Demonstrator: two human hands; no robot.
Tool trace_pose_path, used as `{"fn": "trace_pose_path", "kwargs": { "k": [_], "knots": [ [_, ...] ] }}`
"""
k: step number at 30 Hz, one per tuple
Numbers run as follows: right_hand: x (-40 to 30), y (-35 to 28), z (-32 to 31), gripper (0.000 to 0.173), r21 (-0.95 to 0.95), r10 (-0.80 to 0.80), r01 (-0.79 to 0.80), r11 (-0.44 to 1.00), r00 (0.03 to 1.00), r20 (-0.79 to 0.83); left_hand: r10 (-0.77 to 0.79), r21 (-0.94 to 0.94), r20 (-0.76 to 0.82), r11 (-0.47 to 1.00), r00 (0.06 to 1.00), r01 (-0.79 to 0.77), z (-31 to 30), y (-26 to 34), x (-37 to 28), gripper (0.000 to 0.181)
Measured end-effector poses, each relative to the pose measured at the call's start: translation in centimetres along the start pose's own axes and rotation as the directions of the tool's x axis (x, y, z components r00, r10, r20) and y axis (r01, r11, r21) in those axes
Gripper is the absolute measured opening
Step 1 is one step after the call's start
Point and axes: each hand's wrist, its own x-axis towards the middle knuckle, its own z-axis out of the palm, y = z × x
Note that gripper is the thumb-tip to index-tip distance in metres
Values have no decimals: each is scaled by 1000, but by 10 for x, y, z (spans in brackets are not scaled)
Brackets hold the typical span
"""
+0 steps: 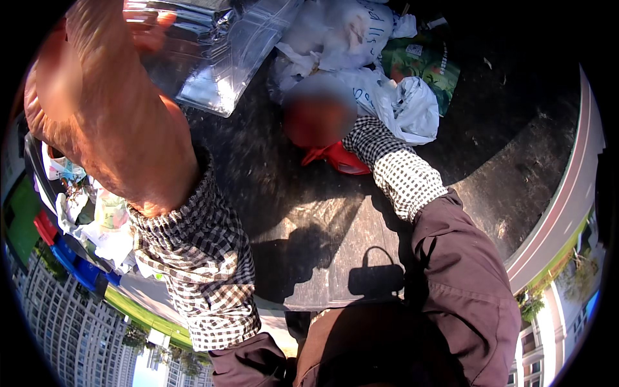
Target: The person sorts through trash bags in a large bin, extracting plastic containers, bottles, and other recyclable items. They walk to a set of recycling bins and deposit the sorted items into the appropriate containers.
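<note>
Large and close at the upper left is my left hand (111,106), its wrist in a checked elastic sleeve cover. Clear plastic packaging (217,72) is in its grasp, and some fingertips show through the plastic. My right hand (321,113) reaches down in the middle, over a red plastic bag (346,159). A blur covers this hand, so its fingers and hold are hidden. Right beside it lies a white plastic bag (418,109) with blue writing. Another whitish, partly see-through bag (358,31) lies above it, stuffed full.
A dark, worn container interior (251,179) surrounds the bags. A green printed package (435,63) lies behind them. More crumpled waste (109,217) is heaped at the left, past a dark rim. Blue and red bins (72,259) stand outside, lower left. The container's pale curved edge (561,203) runs along the right.
</note>
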Motion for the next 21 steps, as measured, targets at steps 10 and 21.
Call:
{"fn": "trace_pose_path", "kwargs": {
  "k": [10, 21],
  "knots": [
    [-21, 69, -65, 70, 259, 290, -243, 935, 943, -162, -185, -225, -147, 963, 972, 149, 5, 19, -10, 24],
    [31, 130, -157, 51, 527, 686, -599, 603, 727, 41, -227, -287, -175, 943, 958, 171, 1, 23, -15, 20]
  ]
}}
